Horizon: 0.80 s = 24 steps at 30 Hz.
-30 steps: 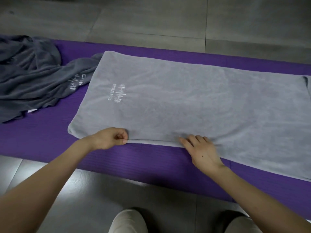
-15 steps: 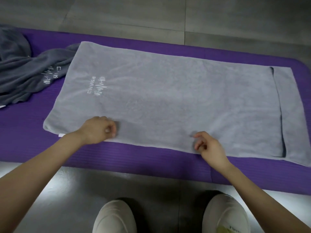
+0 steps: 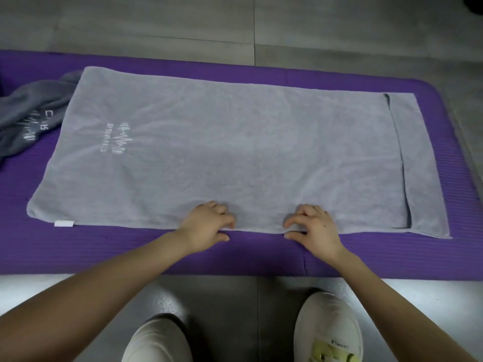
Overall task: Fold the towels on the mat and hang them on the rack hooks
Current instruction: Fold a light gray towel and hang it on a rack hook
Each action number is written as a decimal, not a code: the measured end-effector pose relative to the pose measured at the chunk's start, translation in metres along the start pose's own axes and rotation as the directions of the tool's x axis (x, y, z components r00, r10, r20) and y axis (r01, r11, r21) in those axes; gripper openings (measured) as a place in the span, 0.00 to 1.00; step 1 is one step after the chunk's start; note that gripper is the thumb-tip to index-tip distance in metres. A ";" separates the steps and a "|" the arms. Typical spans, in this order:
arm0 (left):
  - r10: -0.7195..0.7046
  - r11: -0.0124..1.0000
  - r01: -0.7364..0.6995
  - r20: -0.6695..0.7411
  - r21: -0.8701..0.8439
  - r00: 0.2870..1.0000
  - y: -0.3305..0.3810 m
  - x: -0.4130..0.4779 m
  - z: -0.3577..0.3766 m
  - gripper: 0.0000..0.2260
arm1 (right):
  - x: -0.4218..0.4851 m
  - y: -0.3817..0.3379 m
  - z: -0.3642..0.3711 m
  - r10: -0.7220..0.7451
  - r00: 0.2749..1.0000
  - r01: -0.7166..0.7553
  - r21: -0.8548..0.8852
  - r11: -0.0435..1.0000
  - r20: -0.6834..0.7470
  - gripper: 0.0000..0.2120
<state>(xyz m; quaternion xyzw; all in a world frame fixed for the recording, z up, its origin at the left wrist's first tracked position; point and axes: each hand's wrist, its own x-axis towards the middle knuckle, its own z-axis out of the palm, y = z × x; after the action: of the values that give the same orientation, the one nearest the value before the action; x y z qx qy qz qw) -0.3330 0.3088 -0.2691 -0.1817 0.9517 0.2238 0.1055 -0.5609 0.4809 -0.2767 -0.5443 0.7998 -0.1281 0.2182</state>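
Light grey towel (image 3: 235, 158): lying spread flat across the middle of the purple mat (image 3: 261, 254), its right end turned over in a narrow strip.
Left hand (image 3: 206, 226): pinching the towel's near edge, fingers curled on top and thumb at the hem.
Right hand (image 3: 313, 226): gripping the same edge in the same way, near the left hand.
Dark grey towel (image 3: 28, 121): lying crumpled at the mat's left end, touching the light towel's far corner.
White shoes (image 3: 328, 333): standing on the grey floor, just off the mat's near edge.

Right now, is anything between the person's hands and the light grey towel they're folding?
Nothing visible. The left hand and right hand pinch the near edge of the light grey towel, which lies flat on the purple mat. The rack is out of view, so that path can't be judged.
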 end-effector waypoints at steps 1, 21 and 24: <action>0.015 1.000 -0.015 -0.020 0.001 1.000 -0.001 0.001 0.002 0.13 | 0.002 0.001 0.000 -0.001 1.000 0.001 0.037 0.999 -0.006 0.07; -0.454 0.782 0.370 -0.051 -0.501 0.890 -0.046 -0.011 -0.020 0.03 | 0.023 0.004 -0.036 0.180 0.982 -0.153 0.320 0.935 -0.059 0.06; -0.677 0.685 0.491 -0.222 -0.538 0.702 -0.079 -0.037 -0.034 0.04 | 0.065 -0.036 -0.032 0.075 0.997 -0.058 0.389 0.919 -0.028 0.06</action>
<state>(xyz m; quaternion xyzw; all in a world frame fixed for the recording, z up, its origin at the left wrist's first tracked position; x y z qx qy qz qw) -0.2719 0.2384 -0.2596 -0.5432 0.7634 0.3426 -0.0699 -0.5675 0.4058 -0.2468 -0.4598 0.7812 -0.2881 0.3088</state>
